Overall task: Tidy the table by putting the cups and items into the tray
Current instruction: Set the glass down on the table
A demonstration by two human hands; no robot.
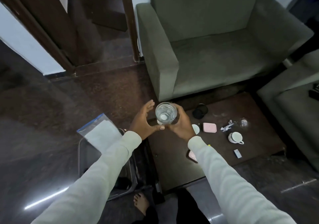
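My right hand [182,124] grips a clear drinking glass [166,112] above the far left corner of the dark low table [176,156]. My left hand [144,121] is beside the glass, fingers spread, its thumb near the glass base; I cannot tell if it touches. On the table lie a white cup on a saucer [236,137], a small white cup [195,129], a pink case [209,127], a black round lid [200,111], a crumpled wrapper [227,127], a second clear glass [243,122] and a small grey box [237,153]. A dark tray [82,161] sits left of the table, mostly hidden by my left sleeve.
A grey-green armchair [215,51] stands behind the table and another sofa [293,103] at the right. A clear plastic bag with a blue edge [100,130] lies over the tray. A pink object [192,155] peeks from under my right sleeve. My bare foot [141,204] is below.
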